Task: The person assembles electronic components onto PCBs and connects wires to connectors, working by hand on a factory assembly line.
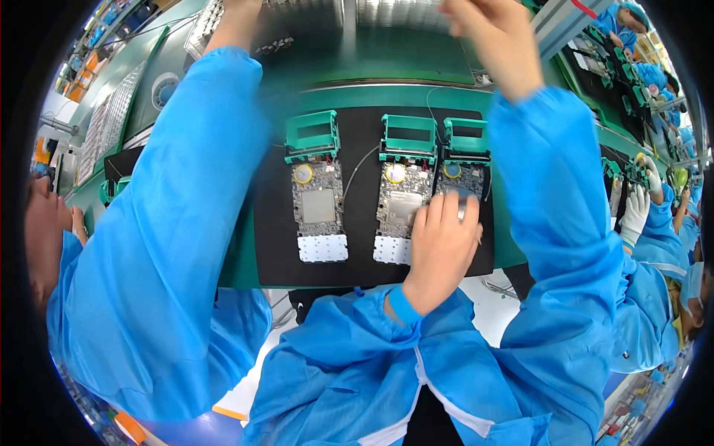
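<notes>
On a black mat (279,245) lie three circuit boards, each joined to a green plastic frame at its far end. My left hand (446,241) is closed over the right circuit board (470,181), its curled fingers hiding most of it. Just left of that hand lies the middle circuit board (401,208); farther left is another circuit board (320,204). Both show a yellow-rimmed disc and a white perforated near end. My right hand (494,33) is raised at the top edge, blurred, its fingers drawn together in a pinch. Whatever they hold cannot be made out.
From the left, a co-worker's blue sleeve (193,201) reaches across the bench, past the left board. Behind the mat runs a raised bench edge (394,82). A metal post (569,26) stands at the upper right. More people work along the right, one in white gloves (634,212).
</notes>
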Demonstrator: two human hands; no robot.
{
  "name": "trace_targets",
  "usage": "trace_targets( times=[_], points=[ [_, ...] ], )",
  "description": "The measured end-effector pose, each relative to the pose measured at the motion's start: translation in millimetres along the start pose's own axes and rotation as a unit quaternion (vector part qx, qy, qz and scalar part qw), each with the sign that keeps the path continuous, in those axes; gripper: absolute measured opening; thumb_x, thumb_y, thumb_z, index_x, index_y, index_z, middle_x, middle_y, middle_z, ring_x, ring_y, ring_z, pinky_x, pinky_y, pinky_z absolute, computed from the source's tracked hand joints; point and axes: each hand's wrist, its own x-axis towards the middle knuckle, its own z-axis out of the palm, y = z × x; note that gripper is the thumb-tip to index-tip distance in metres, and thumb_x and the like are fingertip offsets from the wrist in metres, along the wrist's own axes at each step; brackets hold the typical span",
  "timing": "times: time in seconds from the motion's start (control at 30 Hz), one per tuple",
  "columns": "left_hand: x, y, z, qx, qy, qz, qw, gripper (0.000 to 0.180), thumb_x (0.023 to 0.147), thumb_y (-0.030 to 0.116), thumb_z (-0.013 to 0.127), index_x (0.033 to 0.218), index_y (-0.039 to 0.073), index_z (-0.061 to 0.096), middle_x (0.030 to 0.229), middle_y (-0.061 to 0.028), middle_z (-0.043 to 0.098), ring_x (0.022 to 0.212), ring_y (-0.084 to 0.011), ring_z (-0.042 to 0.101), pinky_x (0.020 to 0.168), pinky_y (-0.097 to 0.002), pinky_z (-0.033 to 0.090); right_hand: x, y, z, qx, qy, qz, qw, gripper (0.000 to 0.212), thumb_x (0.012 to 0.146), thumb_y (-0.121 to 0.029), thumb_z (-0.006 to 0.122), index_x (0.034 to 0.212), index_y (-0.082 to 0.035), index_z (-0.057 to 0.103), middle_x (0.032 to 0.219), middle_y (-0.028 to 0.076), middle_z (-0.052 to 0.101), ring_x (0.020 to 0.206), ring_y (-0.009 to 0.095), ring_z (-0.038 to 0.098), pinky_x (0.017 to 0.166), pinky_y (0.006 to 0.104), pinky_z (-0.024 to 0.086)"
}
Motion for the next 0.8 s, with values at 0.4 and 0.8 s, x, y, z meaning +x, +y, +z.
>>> trace_targets(
  times=[0.4, 0.8],
  points=[
    [30, 7, 18, 0.22, 0.018, -0.078, 0.972, 0.064, 0.067, 0.034, 0.072, 0.121, 0.006, 0.05, 0.097, -0.0117, 0.051, 0.088, -0.0233, 0.05, 0.072, -0.0333, 0.04, -151, -12, -66, 0.043, -0.005, 0.201, 0.979, 0.017, 0.085, 0.001, 0.053, 0.101, 0.003, 0.059, 0.094, 0.012, 0.066, 0.096, 0.017, 0.061, 0.081, 0.0266, 0.046],
    [41, 2, 8, -0.169, -0.032, -0.138, 0.975, 0.068, 0.071, 0.009, 0.069, 0.127, 0.003, 0.03, 0.108, -0.0259, 0.047, 0.098, -0.0423, 0.052, 0.083, -0.045, 0.043, -172, 30, -42, 0.135, 0.038, 0.214, 0.967, 0.012, 0.082, 0.004, 0.058, 0.093, 0.003, 0.059, 0.091, 0.01, 0.065, 0.087, 0.015, 0.061, 0.078, 0.0267, 0.049]
  ],
)
